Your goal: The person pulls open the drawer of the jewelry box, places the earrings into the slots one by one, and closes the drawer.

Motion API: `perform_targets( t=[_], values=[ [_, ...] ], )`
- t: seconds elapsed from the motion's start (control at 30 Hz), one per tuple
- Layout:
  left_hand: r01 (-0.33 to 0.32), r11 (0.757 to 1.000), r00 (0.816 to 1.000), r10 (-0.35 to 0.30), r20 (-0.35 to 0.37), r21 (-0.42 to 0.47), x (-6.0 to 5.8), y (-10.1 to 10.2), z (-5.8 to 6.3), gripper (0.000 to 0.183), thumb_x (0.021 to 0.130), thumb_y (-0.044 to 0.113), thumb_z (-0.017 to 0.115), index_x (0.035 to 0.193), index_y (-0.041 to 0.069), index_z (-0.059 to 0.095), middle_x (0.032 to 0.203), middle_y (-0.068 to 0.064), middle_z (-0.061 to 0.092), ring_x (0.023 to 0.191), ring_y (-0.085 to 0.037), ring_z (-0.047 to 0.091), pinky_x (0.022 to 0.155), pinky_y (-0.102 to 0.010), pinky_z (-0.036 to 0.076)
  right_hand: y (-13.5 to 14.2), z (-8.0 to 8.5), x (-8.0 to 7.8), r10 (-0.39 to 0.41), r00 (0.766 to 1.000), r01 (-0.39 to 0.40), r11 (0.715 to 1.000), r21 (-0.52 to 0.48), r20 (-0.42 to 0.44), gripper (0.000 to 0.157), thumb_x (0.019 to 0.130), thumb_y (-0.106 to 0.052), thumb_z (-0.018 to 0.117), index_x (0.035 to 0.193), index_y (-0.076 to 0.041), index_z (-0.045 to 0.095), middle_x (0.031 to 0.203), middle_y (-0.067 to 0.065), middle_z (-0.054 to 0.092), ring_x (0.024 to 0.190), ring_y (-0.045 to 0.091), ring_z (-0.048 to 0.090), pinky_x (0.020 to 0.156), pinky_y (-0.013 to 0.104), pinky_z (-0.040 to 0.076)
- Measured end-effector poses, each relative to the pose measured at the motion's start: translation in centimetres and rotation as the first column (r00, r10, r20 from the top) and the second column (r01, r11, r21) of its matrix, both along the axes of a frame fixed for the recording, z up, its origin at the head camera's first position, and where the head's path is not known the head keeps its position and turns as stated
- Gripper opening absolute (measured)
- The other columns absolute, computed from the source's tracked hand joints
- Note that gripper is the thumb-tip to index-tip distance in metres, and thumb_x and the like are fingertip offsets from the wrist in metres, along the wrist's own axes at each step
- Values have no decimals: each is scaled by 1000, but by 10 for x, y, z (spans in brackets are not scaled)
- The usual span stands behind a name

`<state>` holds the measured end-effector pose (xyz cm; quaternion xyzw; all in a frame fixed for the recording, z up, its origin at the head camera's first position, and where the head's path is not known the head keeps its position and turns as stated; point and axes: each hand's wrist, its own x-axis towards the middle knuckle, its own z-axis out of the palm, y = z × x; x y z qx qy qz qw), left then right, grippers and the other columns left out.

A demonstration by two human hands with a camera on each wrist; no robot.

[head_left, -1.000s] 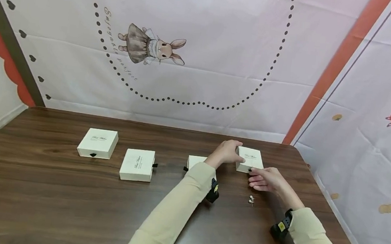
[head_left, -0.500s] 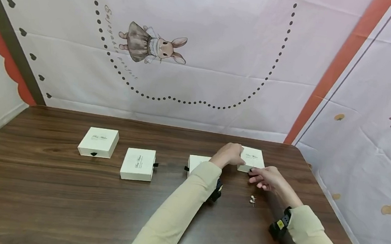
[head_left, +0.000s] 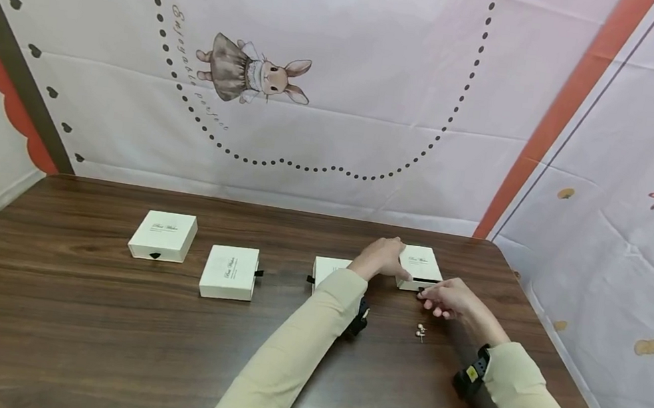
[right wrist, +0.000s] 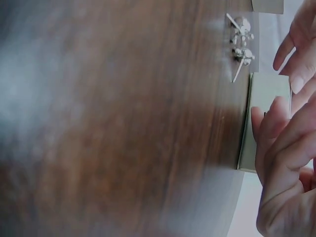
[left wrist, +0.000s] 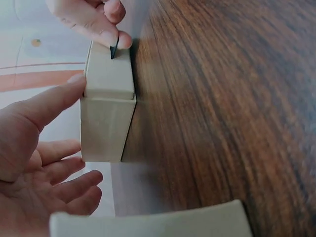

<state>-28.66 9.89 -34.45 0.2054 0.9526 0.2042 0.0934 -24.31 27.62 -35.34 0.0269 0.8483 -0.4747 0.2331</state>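
A small white drawer box (head_left: 419,260) with printed lettering stands at the back right of the table. My left hand (head_left: 380,258) grips it from the left side, thumb at its front corner in the left wrist view. My right hand (head_left: 452,298) pinches the black ribbon tab (left wrist: 114,51) on the drawer front (left wrist: 109,74). A dark gap shows along the top of that front, so the drawer is slightly out. What lies inside is hidden. A pair of stud earrings (head_left: 421,332) lies on the table just in front of the right hand, seen larger as metallic earrings (right wrist: 242,42) in the right wrist view.
Another white box (head_left: 328,268), partly covered by the left forearm, stands left of the gripped one. Two more white boxes, one nearer (head_left: 228,273) and one farther left (head_left: 162,236), stand on the brown wooden table (head_left: 105,340). A printed cloth (head_left: 346,85) hangs behind.
The right hand has drawn the tab slightly toward the person, and a dark gap has appeared at the drawer front. The left hand keeps its grip on the box.
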Motion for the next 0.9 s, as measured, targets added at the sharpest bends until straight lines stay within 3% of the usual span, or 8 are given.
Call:
perform_targets(
  t=[0.07,0.23,0.33,0.6,0.9],
  values=[
    [4,1000,1000,-4,17,4,0,-1,0,70,79,42,68,138,13,41,146,-2,32,128,-19,37,100,-28,35,1,0,1,25,1000,-25,1000,4,-2,24,91,-8,50,100,10,63,57,-4,56,41,0,48,39,14,37],
    [5,1000,1000,-6,22,28,-1,-2,-1,71,79,41,68,138,12,40,142,-1,39,127,-18,39,99,-28,35,4,0,2,60,998,-60,998,5,6,25,92,-8,49,102,11,62,58,-4,53,42,0,48,39,14,37],
    [5,999,1000,-6,18,48,0,-3,-2,73,79,40,69,139,10,39,141,-2,40,127,-18,39,101,-27,34,6,0,3,49,999,-49,999,2,24,25,92,-9,50,102,10,62,58,-4,53,41,1,48,39,14,37],
    [-30,992,996,20,83,125,1,-5,-6,74,81,39,67,142,12,34,148,-3,26,134,-19,26,105,-30,27,9,0,6,38,998,-38,999,19,42,25,92,-10,50,104,8,63,58,-2,53,41,2,47,39,14,39],
    [-22,988,997,10,74,155,5,-7,-8,74,82,38,66,142,11,32,149,-4,26,135,-19,24,106,-30,26,10,2,14,38,997,-39,999,13,64,26,92,-9,50,105,9,63,58,0,55,41,2,48,41,16,41]
  ],
)
